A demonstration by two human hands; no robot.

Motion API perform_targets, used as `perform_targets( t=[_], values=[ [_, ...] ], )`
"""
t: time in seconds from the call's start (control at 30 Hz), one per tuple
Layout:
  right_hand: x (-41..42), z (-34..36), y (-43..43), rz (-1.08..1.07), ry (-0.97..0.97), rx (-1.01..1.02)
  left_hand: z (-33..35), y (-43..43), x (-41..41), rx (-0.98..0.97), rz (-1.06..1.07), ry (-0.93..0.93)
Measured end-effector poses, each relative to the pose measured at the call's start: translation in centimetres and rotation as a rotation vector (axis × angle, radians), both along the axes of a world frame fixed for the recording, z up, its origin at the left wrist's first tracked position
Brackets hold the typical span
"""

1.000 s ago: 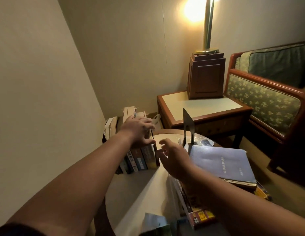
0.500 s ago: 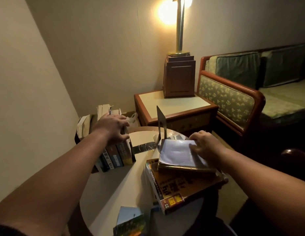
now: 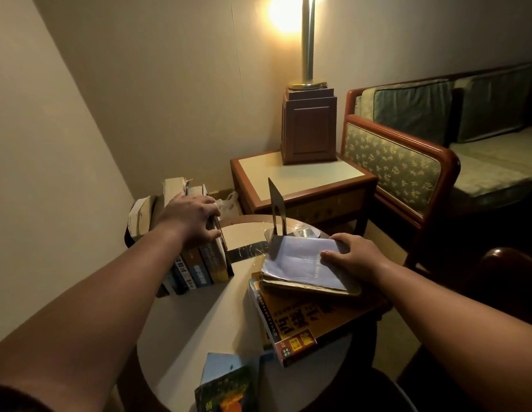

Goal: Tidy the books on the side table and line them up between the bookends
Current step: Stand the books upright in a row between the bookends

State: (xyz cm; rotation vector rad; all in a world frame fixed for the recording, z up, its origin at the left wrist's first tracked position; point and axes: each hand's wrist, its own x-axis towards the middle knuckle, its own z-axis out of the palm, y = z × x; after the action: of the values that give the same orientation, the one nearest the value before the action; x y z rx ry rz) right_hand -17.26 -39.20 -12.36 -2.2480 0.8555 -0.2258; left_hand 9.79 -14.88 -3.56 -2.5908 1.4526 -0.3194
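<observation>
**pageturner:** ok so where's everything sitting right now?

**shelfie_42:** The upright books (image 3: pixel 196 263) are in a row along the far left edge of the round side table (image 3: pixel 199 316), spines facing the camera. The left hand (image 3: pixel 190 218) is on top of them. Its fingers curl over the tops of the right-most few and the thumb presses on the near side, so it's got a grip on that end of the row.

**pageturner:** and the other hand?

**shelfie_42:** The right hand (image 3: pixel 356 257) is on the pale book (image 3: pixel 300 263), which lies flat on a big yellow book (image 3: pixel 303 322) by the table's right edge. The thumb is on the cover and the fingers wrap round its far right side, so that one's held in a pinch.

**pageturner:** bookends?

**shelfie_42:** I only see one for sure. It's a dark metal bookend (image 3: pixel 275 209) standing upright near the far edge, right at the pale book's far left corner. Between it and the row there's a gap with a shiny metal strip (image 3: pixel 246 252) lying flat on the table. Can't tell if that's part of a bookend tbh. A blue-green book (image 3: pixel 226 382) also lies flat at the near edge. Behind the table there's a lit lamp (image 3: pixel 307 40) on a square end table (image 3: pixel 303 176), with a sofa (image 3: pixel 407 162) off to the right.
</observation>
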Motion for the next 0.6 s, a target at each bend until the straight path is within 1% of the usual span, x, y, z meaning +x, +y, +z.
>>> perform_targets(
  t=[0.2, 0.4, 0.5, 0.6],
  values=[
    [0.2, -0.4, 0.8, -0.020, -0.018, -0.165, 0.1, 0.2, -0.1, 0.014, 0.022, -0.008],
    [0.0, -0.7, 1.3, -0.075, -0.090, -0.198, -0.1, 0.2, -0.1, 0.021, 0.021, -0.019],
    [-0.5, -0.7, 1.4, -0.073, -0.152, -0.242, -0.2, 0.2, -0.1, 0.031, 0.025, -0.019],
    [-0.8, -0.2, 1.8, -0.028, -0.274, -0.343, -0.1, 0.2, -0.2, 0.046, 0.027, -0.026]
  ],
)
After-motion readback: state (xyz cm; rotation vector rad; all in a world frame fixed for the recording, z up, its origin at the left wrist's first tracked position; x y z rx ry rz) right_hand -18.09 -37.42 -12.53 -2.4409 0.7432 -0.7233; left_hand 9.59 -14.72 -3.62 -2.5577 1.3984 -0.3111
